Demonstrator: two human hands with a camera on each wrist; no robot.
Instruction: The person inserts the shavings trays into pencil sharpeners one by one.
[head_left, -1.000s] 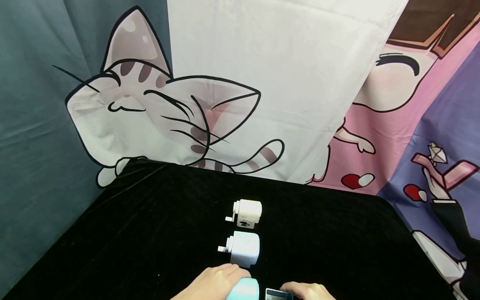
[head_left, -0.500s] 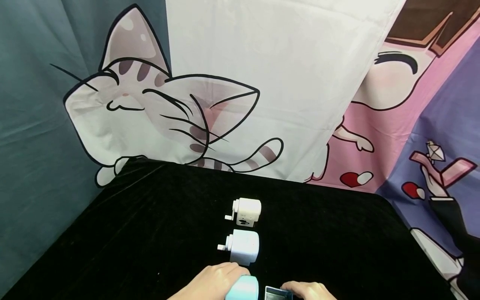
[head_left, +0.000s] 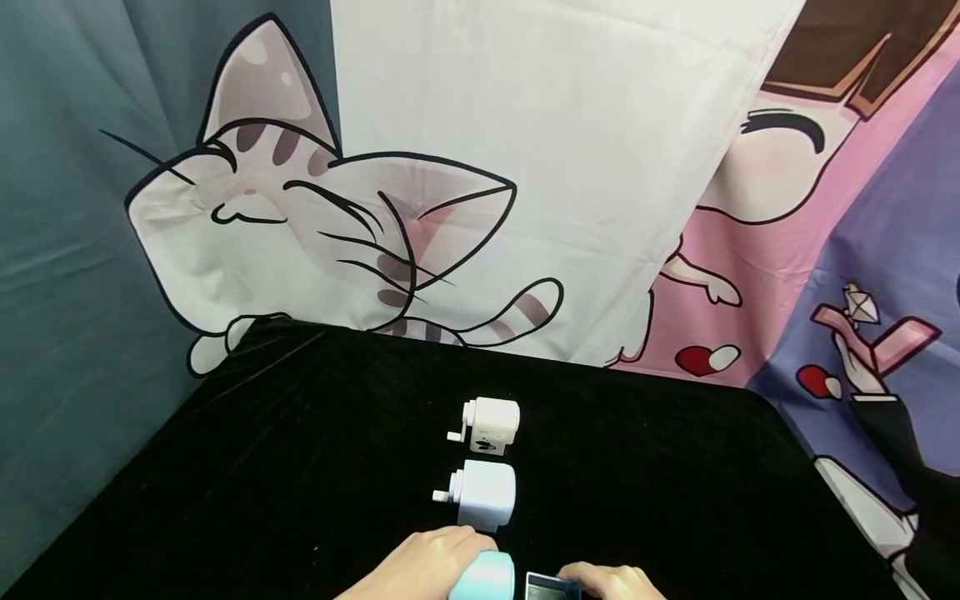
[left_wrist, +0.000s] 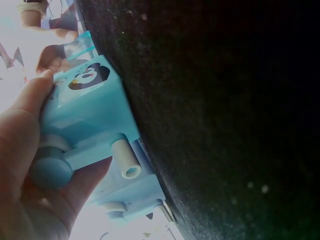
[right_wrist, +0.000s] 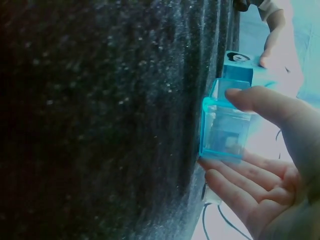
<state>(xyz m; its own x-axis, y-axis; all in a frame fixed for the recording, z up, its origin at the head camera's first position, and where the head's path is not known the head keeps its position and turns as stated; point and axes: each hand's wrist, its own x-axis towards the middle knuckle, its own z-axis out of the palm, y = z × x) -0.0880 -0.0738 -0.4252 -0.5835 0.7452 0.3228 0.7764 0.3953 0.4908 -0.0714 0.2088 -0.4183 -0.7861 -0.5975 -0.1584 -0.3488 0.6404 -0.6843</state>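
A light blue crank pencil sharpener (head_left: 483,577) stands at the bottom edge of the head view. My left hand (head_left: 420,568) grips its body, thumb over one side and fingers round the back. In the left wrist view the sharpener's crank handle (left_wrist: 126,159) and a penguin picture (left_wrist: 90,76) show. Just right of it, my right hand (head_left: 617,581) holds a clear blue shavings drawer (head_left: 552,588). The right wrist view shows the thumb on one wall of the drawer (right_wrist: 225,131) and fingers along the opposite side; it is apart from the sharpener in the head view.
Beyond the left hand stand a pale blue crank sharpener (head_left: 486,493) and, farther back, a white one (head_left: 495,422), cranks pointing left. A black velvet cloth (head_left: 300,467) covers the table. Behind its far edge hangs a printed cartoon curtain (head_left: 570,167).
Both hands keep their hold on the sharpener and the drawer. The whole head view has shifted slightly, so everything sits a little farther left.
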